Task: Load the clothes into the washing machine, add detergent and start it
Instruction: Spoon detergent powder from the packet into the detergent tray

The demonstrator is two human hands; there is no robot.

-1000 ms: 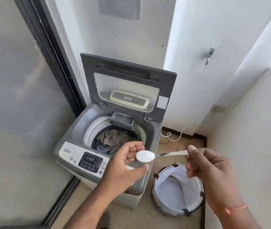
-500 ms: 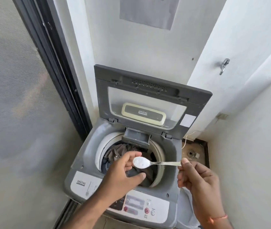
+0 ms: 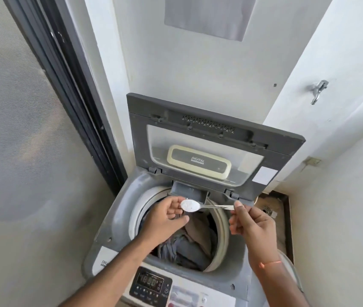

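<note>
My right hand [image 3: 253,220] pinches the spoon [image 3: 200,206] of powder [image 3: 189,204] over the washer [image 3: 118,218]; my left hand [image 3: 165,218], loosely curled and holding nothing, cups beneath its bowl above the clothes [image 3: 189,247].

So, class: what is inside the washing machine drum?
Inside the drum lie crumpled clothes, grey and beige. The left hand and spoon cover part of them; the drum's bottom is hidden.

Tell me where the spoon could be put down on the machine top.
Bare grey deck left of the drum ring, and front-right deck between drum and control panel. Crowded: the drum holds clothes, with left hand and spoon above.
</note>
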